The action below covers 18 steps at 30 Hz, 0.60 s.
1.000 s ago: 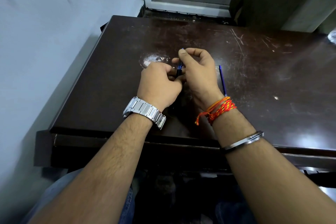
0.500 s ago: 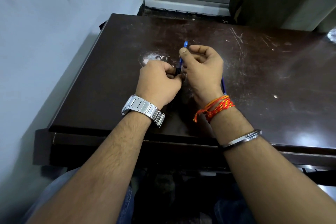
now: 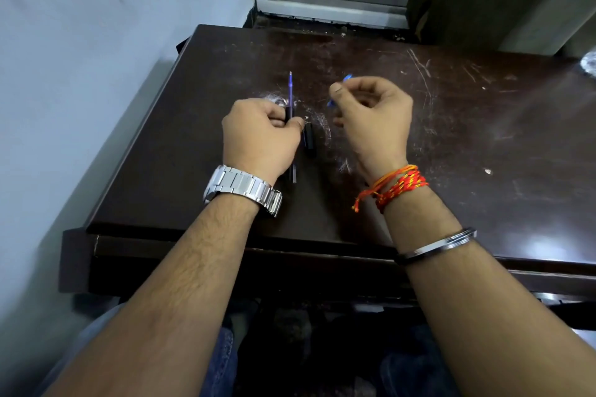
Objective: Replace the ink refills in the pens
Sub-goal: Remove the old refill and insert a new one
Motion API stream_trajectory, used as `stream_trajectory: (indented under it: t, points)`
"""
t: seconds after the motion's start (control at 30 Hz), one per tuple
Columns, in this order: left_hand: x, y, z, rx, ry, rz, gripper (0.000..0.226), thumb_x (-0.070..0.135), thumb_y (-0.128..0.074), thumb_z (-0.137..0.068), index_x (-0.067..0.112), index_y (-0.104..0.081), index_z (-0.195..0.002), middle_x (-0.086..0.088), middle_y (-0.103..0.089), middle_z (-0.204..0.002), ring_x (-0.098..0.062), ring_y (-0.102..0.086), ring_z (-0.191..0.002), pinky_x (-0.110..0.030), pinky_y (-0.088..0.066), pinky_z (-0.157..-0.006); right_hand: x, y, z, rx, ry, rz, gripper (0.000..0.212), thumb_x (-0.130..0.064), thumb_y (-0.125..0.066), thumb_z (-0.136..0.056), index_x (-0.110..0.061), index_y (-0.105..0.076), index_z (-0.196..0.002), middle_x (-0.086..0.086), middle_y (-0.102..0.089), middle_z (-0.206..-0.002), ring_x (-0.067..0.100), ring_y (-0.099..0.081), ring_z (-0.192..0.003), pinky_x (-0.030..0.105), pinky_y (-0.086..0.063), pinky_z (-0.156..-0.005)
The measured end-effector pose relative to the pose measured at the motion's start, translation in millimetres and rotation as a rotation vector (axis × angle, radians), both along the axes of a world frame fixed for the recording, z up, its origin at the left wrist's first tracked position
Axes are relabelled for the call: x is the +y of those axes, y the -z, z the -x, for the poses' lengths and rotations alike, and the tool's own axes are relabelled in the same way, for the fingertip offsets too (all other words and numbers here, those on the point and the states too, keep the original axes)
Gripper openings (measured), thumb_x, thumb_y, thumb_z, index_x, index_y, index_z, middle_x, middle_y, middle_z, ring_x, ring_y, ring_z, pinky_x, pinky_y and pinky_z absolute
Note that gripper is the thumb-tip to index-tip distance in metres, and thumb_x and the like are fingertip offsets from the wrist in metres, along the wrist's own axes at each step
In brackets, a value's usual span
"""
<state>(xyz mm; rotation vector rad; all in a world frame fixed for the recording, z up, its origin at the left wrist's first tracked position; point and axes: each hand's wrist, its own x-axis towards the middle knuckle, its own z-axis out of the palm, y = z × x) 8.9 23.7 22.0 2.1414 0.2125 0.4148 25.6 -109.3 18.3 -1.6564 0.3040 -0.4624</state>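
Left hand (image 3: 261,135) grips refill (image 3: 290,90); right hand (image 3: 374,119) raised apart.

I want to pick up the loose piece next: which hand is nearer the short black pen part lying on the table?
Left. The left hand sits right beside the short black pen part; the right hand hovers apart, to its right.

No legible text, labels, brands or numbers anywhere in view.
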Motion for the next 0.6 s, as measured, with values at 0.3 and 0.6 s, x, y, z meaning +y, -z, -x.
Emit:
stream_trajectory:
  t: [0.3, 0.6]
  points:
    - [7.7, 2.5, -5.3, 0.006, -0.05, 0.053, 0.021, 0.028, -0.081, -0.07, 0.024, -0.066, -0.056, 0.015, -0.058, -0.047, 0.012, -0.053, -0.044, 0.001, -0.036, -0.045, 7.2, 8.7, 4.4, 0.28, -0.258, 0.406, 0.017, -0.013, -0.064, -0.079, -0.021, -0.077, -0.086, -0.002, -0.074, -0.076, 0.014, -0.07, -0.073, 0.027, -0.058, -0.07]
    - [6.2, 5.3, -5.3, 0.023, -0.037, 0.035, 0.03, 0.027, -0.081, -0.069, 0.027, -0.059, -0.048, 0.016, -0.058, -0.046, 0.005, -0.057, -0.047, -0.009, -0.044, -0.05, 7.3, 4.9, 9.0, 0.326, -0.211, 0.563, 0.006, -0.02, -0.068, -0.081, -0.021, -0.073, -0.078, 0.001, -0.071, -0.082, 0.015, -0.066, -0.08, 0.018, -0.044, -0.066]
